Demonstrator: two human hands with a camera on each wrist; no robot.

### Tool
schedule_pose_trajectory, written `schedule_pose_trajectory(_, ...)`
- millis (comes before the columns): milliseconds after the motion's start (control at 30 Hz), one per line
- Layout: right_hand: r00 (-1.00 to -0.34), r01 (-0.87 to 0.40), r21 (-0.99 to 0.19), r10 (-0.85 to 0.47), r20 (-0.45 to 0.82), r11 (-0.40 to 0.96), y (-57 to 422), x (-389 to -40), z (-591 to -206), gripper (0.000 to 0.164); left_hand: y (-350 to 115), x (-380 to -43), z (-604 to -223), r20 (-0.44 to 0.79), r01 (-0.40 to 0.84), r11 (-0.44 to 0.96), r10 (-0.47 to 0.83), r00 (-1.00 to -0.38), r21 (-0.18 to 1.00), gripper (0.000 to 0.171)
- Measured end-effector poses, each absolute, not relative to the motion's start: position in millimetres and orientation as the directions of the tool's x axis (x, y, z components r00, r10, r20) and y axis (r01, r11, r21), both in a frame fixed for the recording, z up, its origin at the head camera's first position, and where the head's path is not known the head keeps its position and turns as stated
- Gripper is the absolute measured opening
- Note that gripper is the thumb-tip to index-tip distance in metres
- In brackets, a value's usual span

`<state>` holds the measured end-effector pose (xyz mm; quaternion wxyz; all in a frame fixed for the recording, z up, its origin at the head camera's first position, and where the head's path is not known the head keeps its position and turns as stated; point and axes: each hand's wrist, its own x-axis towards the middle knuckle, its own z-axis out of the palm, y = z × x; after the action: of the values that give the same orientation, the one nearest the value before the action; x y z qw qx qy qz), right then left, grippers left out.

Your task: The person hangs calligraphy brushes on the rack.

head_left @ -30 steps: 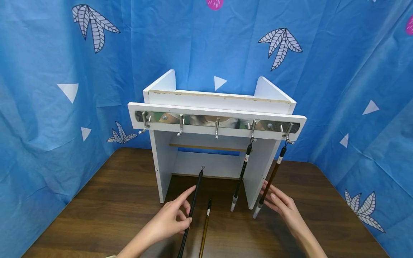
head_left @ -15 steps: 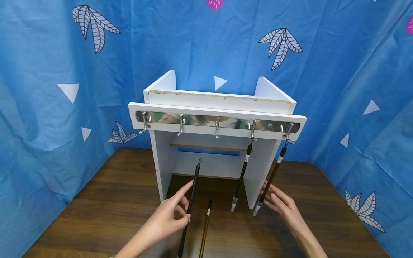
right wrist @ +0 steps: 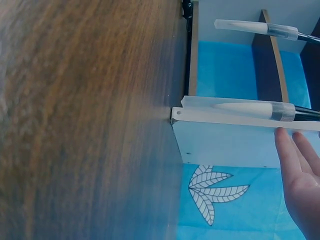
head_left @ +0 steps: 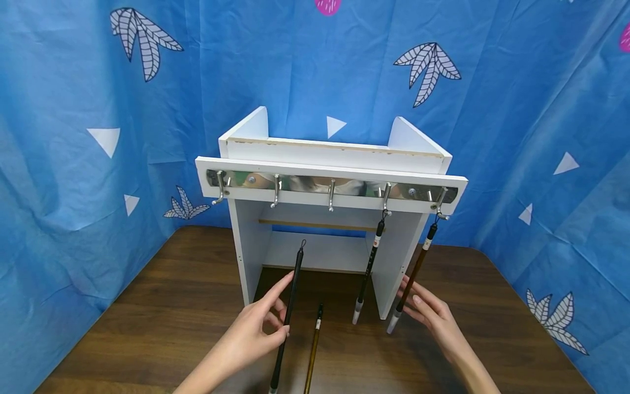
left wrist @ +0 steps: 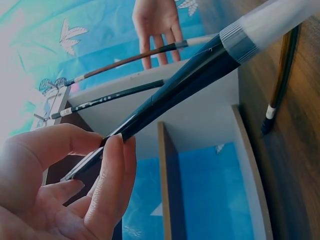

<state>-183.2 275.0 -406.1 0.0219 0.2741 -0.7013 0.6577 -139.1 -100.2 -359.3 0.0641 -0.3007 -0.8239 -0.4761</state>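
Observation:
Between thumb and fingers, my left hand point(head_left: 258, 332) pinches a black calligraphy brush point(head_left: 293, 290). The brush slants with its cord loop uppermost and its capped bristle end low; in the left wrist view a clear cap point(left wrist: 272, 27) covers the white bristles. A brown-handled calligraphy brush point(head_left: 416, 268) hangs by its loop from the rightmost hook. Just behind its lower part is my right hand point(head_left: 435, 317), fingers loosely extended beside the cabinet's right panel, holding nothing. Another black brush point(head_left: 370, 268) hangs from the hook to its left.
A white hook board point(head_left: 305, 166) spans the front of a white open cabinet point(head_left: 246, 251); its three left hooks carry no brush. One yellowish-brown brush point(head_left: 313, 350) lies on the wooden table point(head_left: 147, 306). Blue patterned cloth point(head_left: 295, 60) surrounds the table's back and sides.
My left hand has shifted slightly left and up with the black brush, its loop now higher before the cabinet. My right hand stays in place; the hanging brown brush sways slightly.

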Motion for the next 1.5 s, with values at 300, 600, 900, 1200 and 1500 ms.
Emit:
schedule_pose_trajectory(300,-0.844,-0.419,-0.908,-0.359,0.399,-0.024,275.0,-184.2,-406.2,0.042,-102.2,-136.7,-356.1,0.395,0.553,0.377,0.42,-0.817,0.743,0.088)
schedule_pose_trajectory(600,-0.844,-0.418,-0.908,-0.357,0.399,-0.028,275.6,-184.4,-407.0,0.042,-105.8,-133.8,-348.9,0.395,0.544,0.382,0.403,-0.825,0.747,0.089)
schedule_pose_trajectory(900,-0.849,-0.41,-0.912,-0.358,0.388,-0.015,276.4,-184.3,-408.0,0.042,-109.2,-131.1,-339.4,0.396,0.535,0.383,0.385,-0.834,0.753,0.089)
schedule_pose_trajectory(1200,-0.85,-0.411,-0.911,-0.351,0.393,-0.025,276.1,-184.3,-407.5,0.043,-112.5,-127.1,-330.7,0.389,0.52,0.387,0.369,-0.844,0.761,0.088)
schedule_pose_trajectory(1500,-0.851,-0.411,-0.911,-0.35,0.392,-0.02,275.5,-184.1,-407.5,0.043,-116.2,-123.2,-323.7,0.404,0.525,0.362,0.36,-0.841,0.77,0.086)
